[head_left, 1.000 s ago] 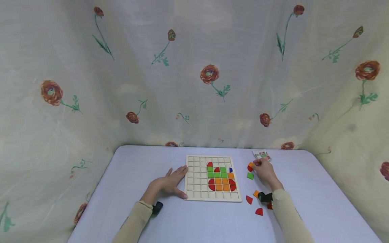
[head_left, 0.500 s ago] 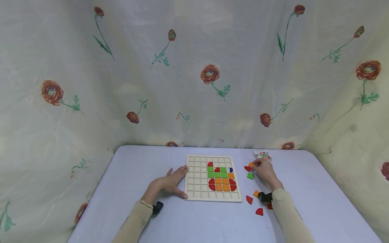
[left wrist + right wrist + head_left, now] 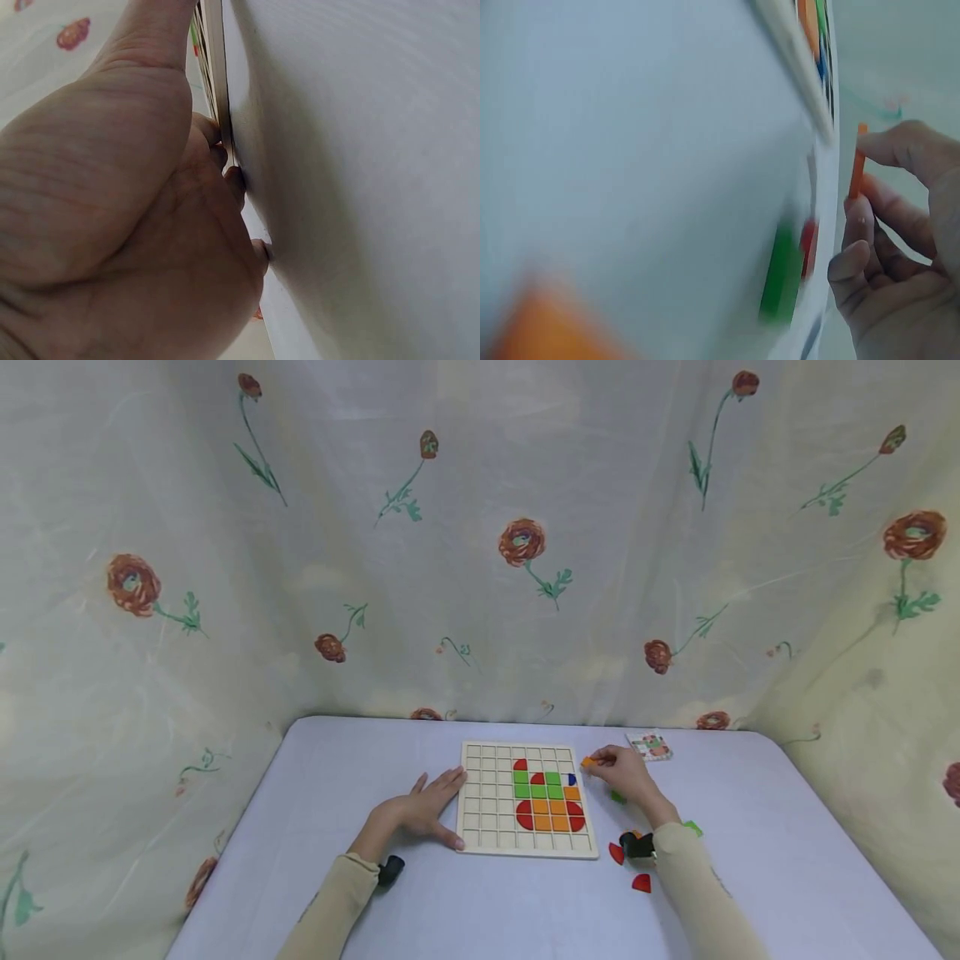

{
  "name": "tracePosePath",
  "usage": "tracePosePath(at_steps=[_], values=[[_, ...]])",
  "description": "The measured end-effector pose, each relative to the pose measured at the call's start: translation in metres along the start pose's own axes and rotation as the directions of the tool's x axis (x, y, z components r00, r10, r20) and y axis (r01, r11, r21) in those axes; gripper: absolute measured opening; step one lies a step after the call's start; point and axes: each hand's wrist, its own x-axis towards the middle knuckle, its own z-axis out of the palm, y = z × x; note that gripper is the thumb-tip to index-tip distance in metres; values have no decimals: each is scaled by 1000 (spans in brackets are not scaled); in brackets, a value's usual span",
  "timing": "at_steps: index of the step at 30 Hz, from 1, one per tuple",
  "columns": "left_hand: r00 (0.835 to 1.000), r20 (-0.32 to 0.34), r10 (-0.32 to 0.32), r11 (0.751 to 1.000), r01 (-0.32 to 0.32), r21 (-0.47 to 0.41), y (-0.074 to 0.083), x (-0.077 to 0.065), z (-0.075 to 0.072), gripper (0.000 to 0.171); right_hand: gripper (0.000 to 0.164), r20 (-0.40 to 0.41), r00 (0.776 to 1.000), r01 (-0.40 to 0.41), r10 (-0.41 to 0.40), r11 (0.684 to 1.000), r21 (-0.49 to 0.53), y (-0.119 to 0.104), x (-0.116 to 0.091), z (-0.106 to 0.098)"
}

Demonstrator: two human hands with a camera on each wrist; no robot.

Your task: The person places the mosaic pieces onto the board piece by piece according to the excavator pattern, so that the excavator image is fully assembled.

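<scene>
A pale gridded board [image 3: 480,841] lies on the table, with red, green, orange and blue-and-white tiles set in its right part. My left hand [image 3: 422,811] rests along its left edge, fingers extended; in the left wrist view the palm [image 3: 112,195] sits beside the board's edge [image 3: 216,71]. My right hand [image 3: 630,779] pinches an orange square tile [image 3: 588,762] between thumb and fingers just off the board's upper right edge. Seen from the right wrist, that tile stands edge-on, raised off the table. A green tile [image 3: 617,797] lies below the right hand, partly hidden.
A small printed card [image 3: 651,746] lies at the back right. Loose red quarter-round tiles [image 3: 641,883] lie right of the board, and another green tile [image 3: 693,828] shows beside the right sleeve. Black wrist cameras [image 3: 637,845] sit under both wrists. A flowered curtain [image 3: 480,610] surrounds the table.
My right hand has picked up the orange tile from near the card and moved it left toward the board. The red tile beside it is now hidden from the head view. My left hand stays put.
</scene>
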Motion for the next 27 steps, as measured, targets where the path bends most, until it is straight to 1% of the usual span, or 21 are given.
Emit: tracePosePath(at_steps=[3,6,9,12,16,19,23,27], values=[[1000,-2,-1,1000,1,0,-1,0,0,122,28,45,999,28,-28,1000,4,-17,2,15],[1000,-3,0,1000,0,3,-1,0,0,122,26,88,995,37,-39,999,20,-32,5,30],[1000,-5,1,1000,-1,5,-1,1,1,122,24,109,992,61,-64,998,26,-45,8,41],[1000,-10,-1,1000,1,3,-1,2,1,122,23,120,988,102,-102,995,9,-56,11,49],[1000,-11,4,1000,-4,3,-1,2,1,122,20,138,985,108,-104,994,-19,-63,15,54],[1000,-9,7,1000,-7,4,-1,1,1,122,20,150,985,92,-88,995,-26,-65,17,56],[1000,-4,0,1000,0,2,-1,1,1,122,20,170,983,75,-70,997,-21,-68,17,55],[1000,0,-5,1000,5,-3,-2,0,1,122,19,188,980,79,-70,996,-39,-73,15,51]])
